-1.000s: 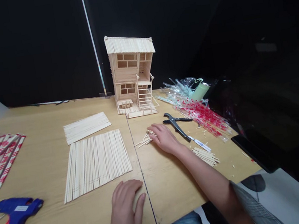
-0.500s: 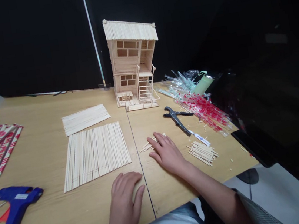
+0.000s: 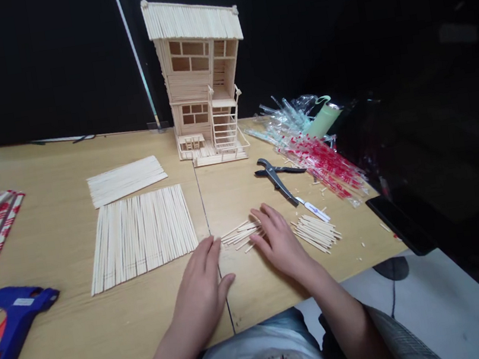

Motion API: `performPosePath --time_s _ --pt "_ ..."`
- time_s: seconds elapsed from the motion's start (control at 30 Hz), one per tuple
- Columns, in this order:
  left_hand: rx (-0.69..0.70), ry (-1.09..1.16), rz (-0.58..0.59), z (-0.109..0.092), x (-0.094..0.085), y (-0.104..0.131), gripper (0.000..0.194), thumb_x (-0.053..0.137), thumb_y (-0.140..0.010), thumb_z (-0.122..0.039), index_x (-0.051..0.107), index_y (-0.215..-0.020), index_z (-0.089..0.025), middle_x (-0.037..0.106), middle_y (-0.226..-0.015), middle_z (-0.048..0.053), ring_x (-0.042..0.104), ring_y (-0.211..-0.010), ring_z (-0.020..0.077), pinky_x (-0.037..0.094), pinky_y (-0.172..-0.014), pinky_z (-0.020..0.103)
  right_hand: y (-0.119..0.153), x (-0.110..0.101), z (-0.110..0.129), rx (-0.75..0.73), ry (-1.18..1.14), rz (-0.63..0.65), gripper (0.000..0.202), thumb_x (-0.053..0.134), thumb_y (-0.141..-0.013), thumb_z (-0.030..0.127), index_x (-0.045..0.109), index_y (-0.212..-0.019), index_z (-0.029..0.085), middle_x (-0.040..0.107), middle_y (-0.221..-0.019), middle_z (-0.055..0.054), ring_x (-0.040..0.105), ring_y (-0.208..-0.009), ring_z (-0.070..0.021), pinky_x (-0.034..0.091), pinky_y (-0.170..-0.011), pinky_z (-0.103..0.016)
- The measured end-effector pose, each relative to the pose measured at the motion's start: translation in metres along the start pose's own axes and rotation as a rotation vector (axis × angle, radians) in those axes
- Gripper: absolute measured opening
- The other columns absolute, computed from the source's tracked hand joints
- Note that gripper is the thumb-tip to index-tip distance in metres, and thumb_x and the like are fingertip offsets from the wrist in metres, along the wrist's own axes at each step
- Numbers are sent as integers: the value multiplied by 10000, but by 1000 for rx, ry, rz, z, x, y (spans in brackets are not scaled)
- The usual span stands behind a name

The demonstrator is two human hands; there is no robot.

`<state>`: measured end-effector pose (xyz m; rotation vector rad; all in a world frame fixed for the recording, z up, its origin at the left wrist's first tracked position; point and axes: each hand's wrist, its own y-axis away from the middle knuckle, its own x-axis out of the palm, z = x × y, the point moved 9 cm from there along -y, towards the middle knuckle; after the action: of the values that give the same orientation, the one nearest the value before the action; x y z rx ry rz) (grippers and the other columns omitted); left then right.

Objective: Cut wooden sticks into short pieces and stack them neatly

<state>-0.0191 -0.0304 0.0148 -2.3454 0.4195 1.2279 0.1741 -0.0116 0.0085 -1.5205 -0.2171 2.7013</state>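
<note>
Between the two hands on the light wooden table, a loose fan of short wooden sticks lies unevenly lined up. The left hand is flat, fingers together, thumb apart, its tips at or just beside the sticks' left ends. The right hand, fingers slightly spread, covers their right ends; whether it pinches any, I can't tell. Beyond it sits another ragged short-stick pile. By my reckoning, the two-storey stick house looks largely built and two flat stick panels are laid out, while these short pieces remain unjoined.
</note>
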Motion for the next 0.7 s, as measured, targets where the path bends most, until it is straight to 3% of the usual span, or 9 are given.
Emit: performPosePath --time_s 0.13,0.27,0.5,0.6,0.7 --pt "18 -29 90 -12 32 -19 819 641 -878 -321 216 -1550 -125 275 -1600 242 254 -1492 362 360 -1158 548 2 8 -13 -37 -111 181 725 681 -897 358 351 -1531 239 246 -1626 -144 198 -1513 -284 273 -1204 -503" --pt "41 -64 152 -17 59 -33 917 674 -854 -382 171 -1552 -66 245 -1593 291 185 -1502 393 292 -1176 600 7 14 -3 -77 -138 122 688 664 -898 261 375 -1522 226 331 -1590 -150 255 -1494 -283 286 -1204 -519" --pt "80 -55 139 -18 59 -41 778 576 -928 -409 222 -1550 -104 286 -1594 248 238 -1500 341 305 -1181 569 16 19 16 -99 -212 -18 476 540 -938 164 520 -1414 163 501 -1460 -166 410 -1401 -265 371 -1169 -477" --pt "67 -103 140 -16 60 -41 682 541 -952 -364 296 -1522 -81 306 -1588 240 260 -1495 328 306 -1192 541 13 10 7 -93 -260 -38 491 607 -913 182 533 -1398 201 539 -1420 -147 454 -1364 -262 380 -1159 -481" --pt "46 -142 149 -13 62 -45 600 501 -973 -315 345 -1504 -83 331 -1583 216 273 -1491 316 299 -1202 529 4 2 -7 -72 -253 -11 605 694 -871 214 488 -1440 210 474 -1486 -146 400 -1413 -269 353 -1176 -482"
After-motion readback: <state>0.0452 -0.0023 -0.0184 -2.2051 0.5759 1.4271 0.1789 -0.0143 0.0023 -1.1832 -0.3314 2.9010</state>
